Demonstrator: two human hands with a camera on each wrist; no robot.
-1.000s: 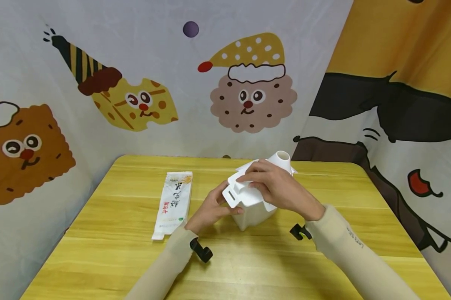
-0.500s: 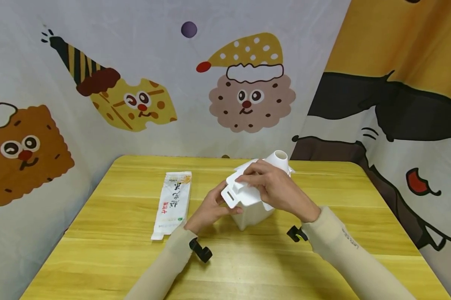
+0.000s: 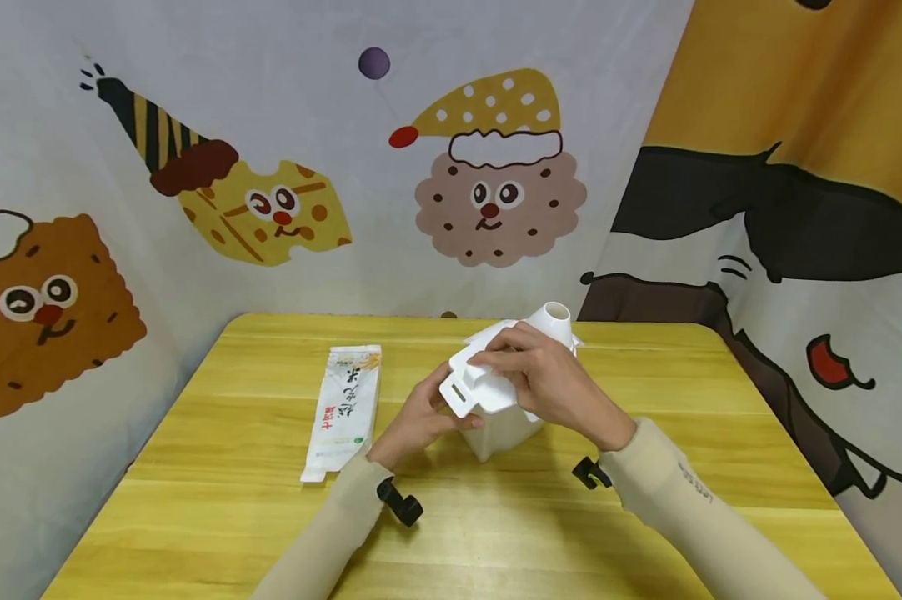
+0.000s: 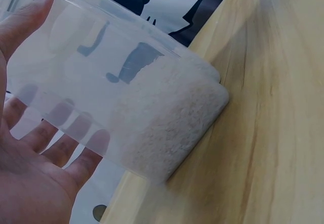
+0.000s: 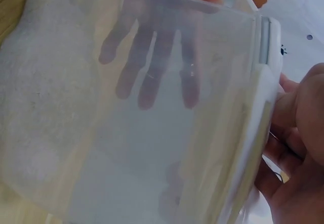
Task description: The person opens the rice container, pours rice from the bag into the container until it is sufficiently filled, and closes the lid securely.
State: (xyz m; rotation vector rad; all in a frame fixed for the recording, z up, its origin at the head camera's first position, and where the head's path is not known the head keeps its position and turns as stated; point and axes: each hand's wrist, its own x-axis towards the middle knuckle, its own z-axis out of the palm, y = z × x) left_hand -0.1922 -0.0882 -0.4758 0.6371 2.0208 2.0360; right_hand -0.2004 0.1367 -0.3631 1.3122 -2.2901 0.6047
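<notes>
A translucent storage container stands on the table, its lower part filled with what looks like white rice. A white lid with a slotted tab covers it, and a white cone-shaped tube with a round open end rises at the far side. My left hand holds the container's near left side just under the lid, thumb on one face and fingers spread on another. On top, my right hand grips a raised part of the lid with bent fingers; the exact contact is partly hidden.
Left of the container, a flat white packet with black and red lettering lies on the yellow wooden table. Behind the table's far edge hangs a cloth printed with cartoon figures.
The head view has shifted slightly, so everything sits a little further left. Both hands keep their hold on the container and lid; no other movement is visible.
</notes>
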